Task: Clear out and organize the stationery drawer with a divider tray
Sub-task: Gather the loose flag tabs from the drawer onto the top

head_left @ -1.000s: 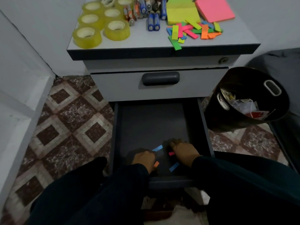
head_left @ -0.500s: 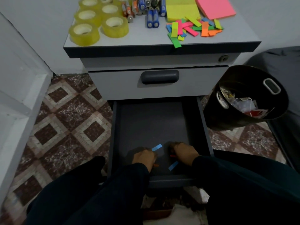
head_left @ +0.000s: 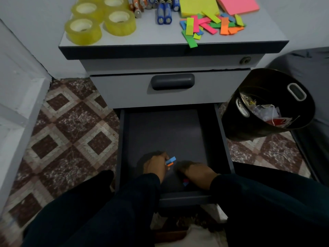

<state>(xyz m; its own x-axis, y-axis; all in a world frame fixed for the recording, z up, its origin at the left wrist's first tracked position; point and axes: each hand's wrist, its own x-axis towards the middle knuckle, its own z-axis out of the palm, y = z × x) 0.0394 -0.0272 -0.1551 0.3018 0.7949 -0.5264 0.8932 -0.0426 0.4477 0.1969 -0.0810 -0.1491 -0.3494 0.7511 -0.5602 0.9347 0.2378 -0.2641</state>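
The dark lower drawer point(head_left: 165, 132) of a grey cabinet stands pulled open. Both my hands are inside it, near the front edge. My left hand point(head_left: 155, 164) pinches a blue and an orange sticky flag point(head_left: 170, 161) between its fingertips. My right hand point(head_left: 196, 172) lies palm down on the drawer floor, fingers curled over a red and a blue flag point(head_left: 185, 182) that peek out at its wrist side. Whether it grips them is hidden.
On the cabinet top point(head_left: 160, 38) lie several yellow tape rolls point(head_left: 83, 31), batteries point(head_left: 164, 14), yellow and pink note pads point(head_left: 198, 5) and loose coloured flags point(head_left: 211, 26). The upper drawer point(head_left: 170, 86) is closed. A black waste bin point(head_left: 267, 107) with rubbish leans at the right.
My left hand has lifted the blue and orange flags off the drawer floor. My right hand slid toward the front over the red and blue flags.
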